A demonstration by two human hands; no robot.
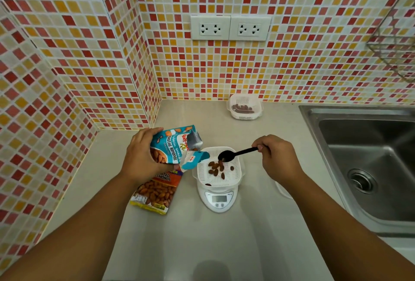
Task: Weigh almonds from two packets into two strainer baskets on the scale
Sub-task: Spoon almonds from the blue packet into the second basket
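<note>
Left hand: held raised at centre-left, fingers and thumb curled round a tilted blue packet; back of hand turned upward. Left forearm: bare, extended from the lower-left corner, angled up and to the right. Right hand: held raised at centre-right, knuckles upward, a black spoon pinched by its handle between thumb and fingers. Right forearm: bare, extended from the lower-right corner, angled up and to the left.

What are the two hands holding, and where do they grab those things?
The left hand grips the blue almond packet round its side. The right hand pinches the black spoon at its handle's end.
</note>
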